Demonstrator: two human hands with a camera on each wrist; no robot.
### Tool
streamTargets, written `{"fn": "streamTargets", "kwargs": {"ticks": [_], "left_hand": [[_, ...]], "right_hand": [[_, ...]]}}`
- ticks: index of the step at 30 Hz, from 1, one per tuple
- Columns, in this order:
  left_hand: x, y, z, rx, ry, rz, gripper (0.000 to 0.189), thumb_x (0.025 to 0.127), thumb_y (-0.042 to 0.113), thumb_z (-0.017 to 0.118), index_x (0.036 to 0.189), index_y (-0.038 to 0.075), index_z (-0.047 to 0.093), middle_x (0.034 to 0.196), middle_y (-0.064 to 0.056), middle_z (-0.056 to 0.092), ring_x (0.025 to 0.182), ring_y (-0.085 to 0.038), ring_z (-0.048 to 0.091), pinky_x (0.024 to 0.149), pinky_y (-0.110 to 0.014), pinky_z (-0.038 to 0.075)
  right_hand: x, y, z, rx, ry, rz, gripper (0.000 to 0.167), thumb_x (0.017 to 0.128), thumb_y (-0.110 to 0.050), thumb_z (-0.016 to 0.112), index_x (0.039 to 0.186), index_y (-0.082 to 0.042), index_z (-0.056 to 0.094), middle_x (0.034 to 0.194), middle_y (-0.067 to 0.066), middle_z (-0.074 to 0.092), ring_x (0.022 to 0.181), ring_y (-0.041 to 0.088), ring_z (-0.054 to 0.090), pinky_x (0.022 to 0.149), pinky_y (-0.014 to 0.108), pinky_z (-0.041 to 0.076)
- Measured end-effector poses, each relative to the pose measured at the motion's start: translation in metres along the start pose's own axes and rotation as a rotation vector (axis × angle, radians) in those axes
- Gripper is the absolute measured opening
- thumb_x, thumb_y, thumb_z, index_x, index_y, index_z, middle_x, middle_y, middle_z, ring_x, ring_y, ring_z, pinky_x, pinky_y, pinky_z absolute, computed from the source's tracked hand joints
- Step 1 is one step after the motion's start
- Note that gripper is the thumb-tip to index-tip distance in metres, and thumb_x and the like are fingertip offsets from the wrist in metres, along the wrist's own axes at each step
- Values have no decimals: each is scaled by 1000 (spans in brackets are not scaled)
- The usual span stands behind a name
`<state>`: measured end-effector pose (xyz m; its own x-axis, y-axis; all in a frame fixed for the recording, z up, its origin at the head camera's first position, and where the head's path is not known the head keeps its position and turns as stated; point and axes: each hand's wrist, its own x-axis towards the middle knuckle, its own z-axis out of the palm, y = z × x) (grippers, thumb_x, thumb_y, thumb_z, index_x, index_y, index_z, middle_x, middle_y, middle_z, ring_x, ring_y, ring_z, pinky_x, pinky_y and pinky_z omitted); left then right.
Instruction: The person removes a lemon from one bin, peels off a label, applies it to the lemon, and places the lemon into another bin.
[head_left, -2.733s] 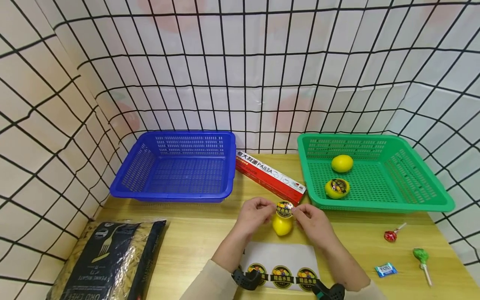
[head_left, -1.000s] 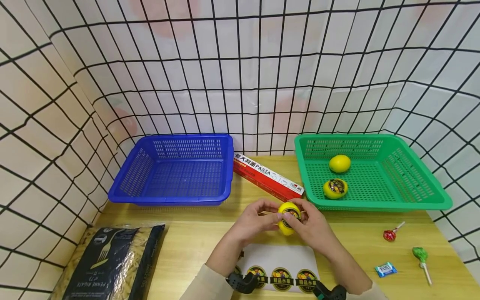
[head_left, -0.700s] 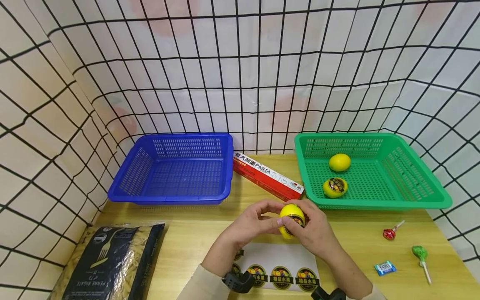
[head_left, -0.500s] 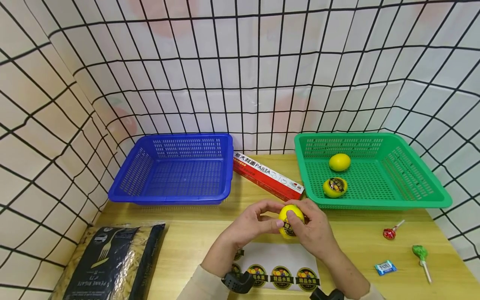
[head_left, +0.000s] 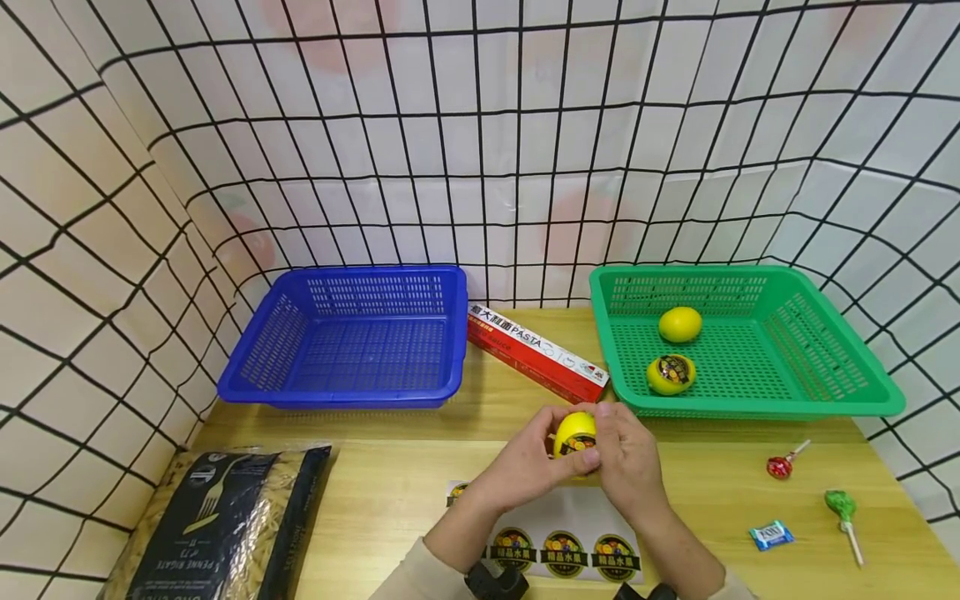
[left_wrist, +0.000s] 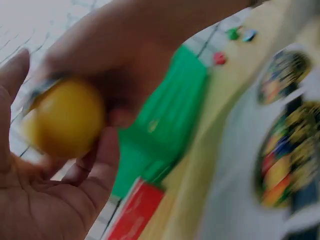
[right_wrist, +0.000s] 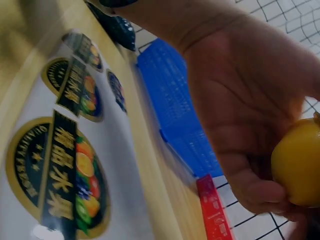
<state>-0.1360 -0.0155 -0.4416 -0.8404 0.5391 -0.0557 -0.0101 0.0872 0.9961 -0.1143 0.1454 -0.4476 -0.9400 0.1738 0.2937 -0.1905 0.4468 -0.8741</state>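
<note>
Both hands hold a yellow lemon (head_left: 574,425) just above the table, behind the sticker sheet (head_left: 562,518). A round black-and-gold fruit sticker (head_left: 577,445) lies on the lemon's near side. My left hand (head_left: 525,468) curls round the lemon from the left, its thumb across the sticker. From the right, my right hand (head_left: 632,463) grips the lemon's edge with curled fingers. The left wrist view shows the lemon (left_wrist: 75,120) blurred between the hands, the sticker edge barely visible. In the right wrist view the lemon (right_wrist: 300,162) is partly cut off.
A blue basket (head_left: 341,392) stands back left; a green basket (head_left: 765,407) back right holds two lemons, one stickered. Between them lies a red pasta box (head_left: 536,354). A penne bag (head_left: 217,525) is front left; two lollipops (head_left: 780,467) and a blue-wrapped candy (head_left: 771,536) lie right.
Earlier both hands stretched the sticker above the lemon on the table. Now the sticker is on the lemon, which the hands have lifted and turned; the left thumb has moved across the sticker.
</note>
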Motion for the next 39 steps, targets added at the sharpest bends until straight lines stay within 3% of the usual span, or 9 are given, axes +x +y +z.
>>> {"fn": "streamTargets", "kwargs": {"ticks": [4, 12, 17, 19, 22, 26, 30, 35, 39], "left_hand": [[1, -5, 11, 56, 45, 33, 53, 96, 45, 69, 137, 18, 50, 110, -1, 59, 87, -7, 59, 77, -22, 53], [2, -7, 16, 157, 73, -5, 39, 105, 52, 47, 112, 15, 58, 78, 4, 54, 59, -6, 55, 55, -23, 50], [3, -10, 16, 214, 94, 18, 49, 110, 52, 28, 100, 15, 57, 73, 3, 51, 59, -7, 58, 56, -26, 54], [2, -11, 16, 229, 125, 15, 52, 110, 52, 25, 102, 15, 62, 78, 1, 58, 71, -7, 62, 64, -26, 55], [3, -13, 16, 116, 167, -32, 56, 109, 55, 29, 111, 14, 68, 90, -2, 66, 80, -9, 62, 70, -26, 54], [6, -14, 17, -192, 231, -83, 59, 107, 55, 41, 113, 4, 67, 90, -6, 68, 74, -10, 61, 65, -22, 52], [10, -14, 20, -381, 292, -51, 55, 103, 52, 52, 117, -1, 56, 97, -8, 66, 74, -10, 66, 66, -22, 59], [9, -15, 29, -304, 324, 1, 51, 105, 52, 48, 118, 3, 51, 95, -3, 61, 72, -8, 62, 66, -22, 57], [6, -17, 35, -175, 354, 23, 45, 108, 49, 43, 113, 5, 53, 80, 2, 56, 64, -8, 56, 59, -18, 50]], "right_hand": [[-3, 1, 5, 5, 32, -17, 41, 111, -19, 42, 97, -8, 80, 92, -2, 61, 76, 6, 52, 62, 19, 46], [-3, -1, 6, 35, 40, 29, 48, 112, -24, 38, 98, -8, 81, 100, 2, 68, 85, 4, 55, 69, 16, 46], [-2, -3, 4, 49, 41, 93, 50, 112, -29, 37, 100, -9, 81, 104, 5, 69, 85, 6, 56, 65, 18, 47], [-2, -3, 3, 47, 35, 115, 51, 112, -31, 36, 101, -8, 81, 104, 6, 69, 83, 7, 56, 64, 20, 47], [0, -3, 1, 48, 24, 133, 53, 113, -33, 34, 103, -7, 78, 97, 6, 68, 75, 8, 56, 61, 21, 48], [2, -3, 0, 76, -5, 146, 52, 113, -36, 31, 108, -6, 74, 89, 8, 61, 57, 13, 53, 51, 25, 46], [0, -3, 2, -22, -59, 102, 41, 111, -34, 38, 120, -7, 68, 100, 10, 62, 70, 11, 57, 59, 25, 49], [-5, -2, 11, -86, -71, 64, 34, 104, -30, 54, 125, -5, 62, 107, 15, 67, 81, 13, 61, 66, 24, 51], [-9, 1, 16, -111, -33, 33, 30, 106, -28, 52, 119, -4, 65, 97, 12, 66, 79, 15, 57, 67, 26, 50]]}}
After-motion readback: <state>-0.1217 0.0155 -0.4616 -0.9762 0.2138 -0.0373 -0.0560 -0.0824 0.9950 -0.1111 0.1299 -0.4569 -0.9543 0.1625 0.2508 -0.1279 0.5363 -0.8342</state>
